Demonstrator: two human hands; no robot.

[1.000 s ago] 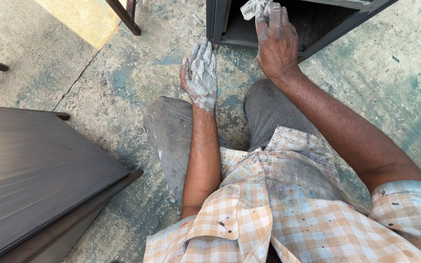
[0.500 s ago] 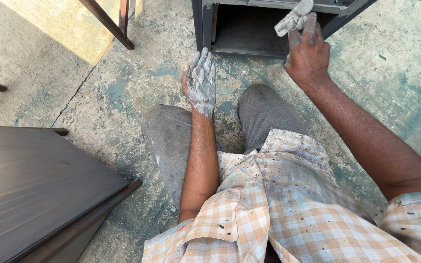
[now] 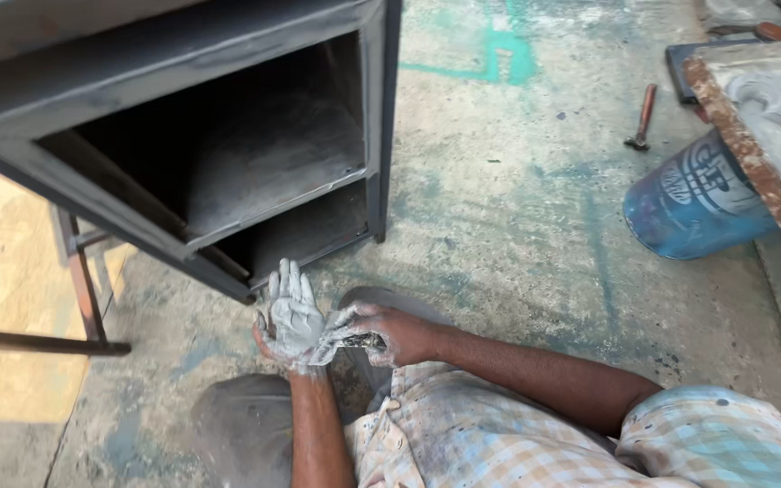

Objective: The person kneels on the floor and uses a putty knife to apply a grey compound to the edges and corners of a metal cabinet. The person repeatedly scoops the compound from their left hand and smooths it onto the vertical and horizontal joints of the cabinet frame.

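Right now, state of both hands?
Left hand: open, palm up, coated in grey paste, holding nothing.
Right hand: closed on a small paste-smeared tool, pressed to the left palm.

Hands: left hand (image 3: 293,318) and right hand (image 3: 389,333) touching, low over knees. Directly ahead, open-fronted dark cabinet (image 3: 219,136) blocks forward-left; its two shelf bays stand open. Left: metal frame legs (image 3: 83,298). Right: bare concrete floor (image 3: 517,217), open as far as hammer (image 3: 641,117) and blue bucket (image 3: 693,199).
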